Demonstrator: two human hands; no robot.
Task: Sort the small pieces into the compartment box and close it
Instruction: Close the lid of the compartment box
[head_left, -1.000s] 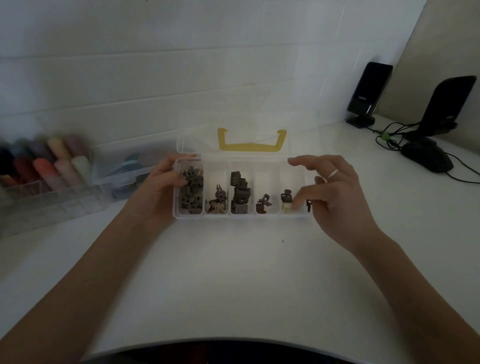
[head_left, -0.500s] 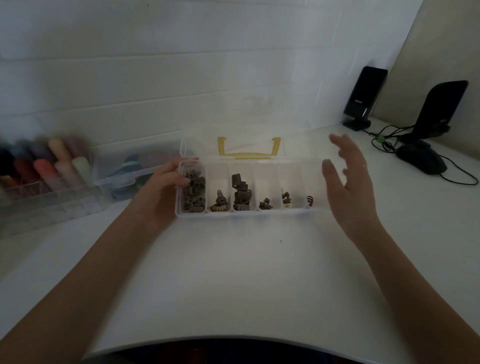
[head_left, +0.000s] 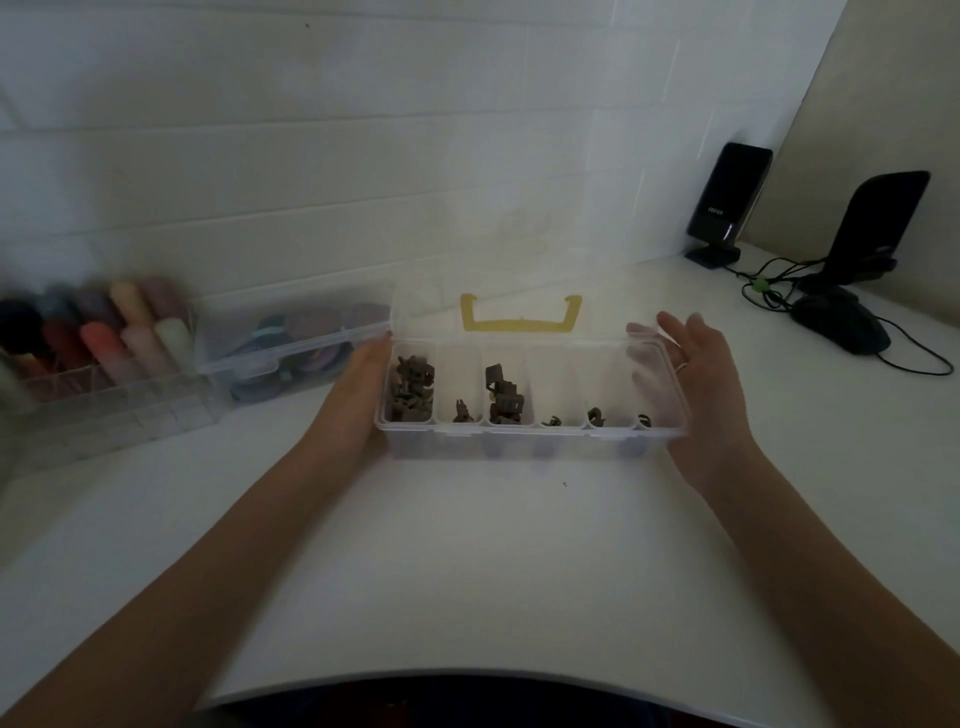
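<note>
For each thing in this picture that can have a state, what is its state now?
compartment box: open, lid up behind it
small pieces: dark, inside all six compartments
yellow handle: on the raised lid
left hand: against the box's left end
right hand: fingers straight, at the box's right end
second clear box: lid shut
computer mouse: idle, cable attached

Two hands (head_left: 358, 395), three clear boxes (head_left: 530, 436), two black speakers (head_left: 727, 202), one mouse (head_left: 839, 325).
</note>
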